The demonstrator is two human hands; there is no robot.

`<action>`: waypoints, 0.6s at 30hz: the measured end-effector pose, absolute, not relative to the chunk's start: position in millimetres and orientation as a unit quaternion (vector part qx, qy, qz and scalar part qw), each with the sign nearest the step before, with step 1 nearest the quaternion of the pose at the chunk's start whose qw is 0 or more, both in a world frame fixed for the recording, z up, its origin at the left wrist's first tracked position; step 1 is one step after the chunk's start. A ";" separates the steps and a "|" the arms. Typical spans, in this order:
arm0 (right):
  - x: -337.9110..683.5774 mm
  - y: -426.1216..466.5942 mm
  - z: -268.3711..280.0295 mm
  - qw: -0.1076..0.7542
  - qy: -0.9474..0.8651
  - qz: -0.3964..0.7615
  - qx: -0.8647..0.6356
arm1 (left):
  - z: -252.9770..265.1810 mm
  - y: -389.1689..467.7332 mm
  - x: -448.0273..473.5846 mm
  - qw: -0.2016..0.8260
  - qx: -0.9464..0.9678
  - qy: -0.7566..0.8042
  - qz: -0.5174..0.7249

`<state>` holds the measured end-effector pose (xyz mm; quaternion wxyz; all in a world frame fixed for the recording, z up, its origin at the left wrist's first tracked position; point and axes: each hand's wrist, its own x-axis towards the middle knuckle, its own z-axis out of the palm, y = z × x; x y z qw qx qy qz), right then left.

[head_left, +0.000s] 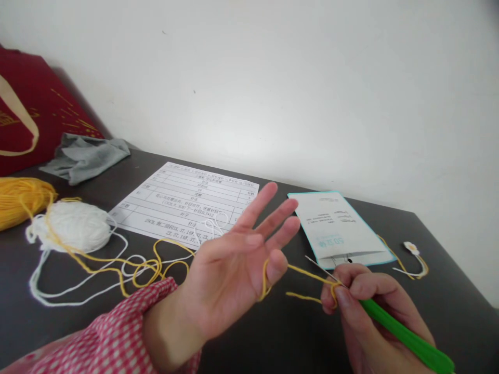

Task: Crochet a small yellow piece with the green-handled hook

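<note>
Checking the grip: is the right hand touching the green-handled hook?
Touching: the head view shows the right hand holding the green-handled hook, its fingers closed around it.

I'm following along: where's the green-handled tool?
In the head view, the green-handled tool is at the lower right, in the right hand, in front of the white packet.

Yarn balls (83,227) lie left of the sheet (163,202), the packet (339,223) right.

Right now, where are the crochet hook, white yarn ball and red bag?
Crochet hook (408,332): head view, on its green handle.
White yarn ball (83,226): head view, on its middle.
Red bag (49,114): head view, on its side.
</note>
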<state>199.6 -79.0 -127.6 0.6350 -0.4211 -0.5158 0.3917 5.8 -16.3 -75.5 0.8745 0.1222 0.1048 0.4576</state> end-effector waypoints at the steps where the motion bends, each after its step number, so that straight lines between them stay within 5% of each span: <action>1: 198.8 -77.9 -126.9 0.637 -0.507 0.398 -0.423 | -73.4 -16.0 3.2 0.864 0.144 0.086 0.474; 4: 199.0 -76.4 -125.9 0.639 -0.475 0.422 -0.435 | -70.6 -20.0 -0.4 0.790 0.335 0.119 0.499; 8: 205.2 -77.5 -130.0 0.639 -0.433 0.434 -0.465 | -75.0 -33.4 4.9 0.532 0.682 0.283 0.414; 12: 207.1 -76.8 -132.5 0.631 -0.451 0.424 -0.468 | -84.8 -42.0 15.0 0.349 0.802 0.326 0.360; 15: 203.6 -75.6 -130.6 0.631 -0.458 0.415 -0.469 | -92.5 -44.0 19.7 0.326 0.784 0.371 0.375; 18: 200.2 -75.7 -129.4 0.634 -0.457 0.418 -0.464 | -99.7 -46.0 23.7 0.405 0.725 0.401 0.387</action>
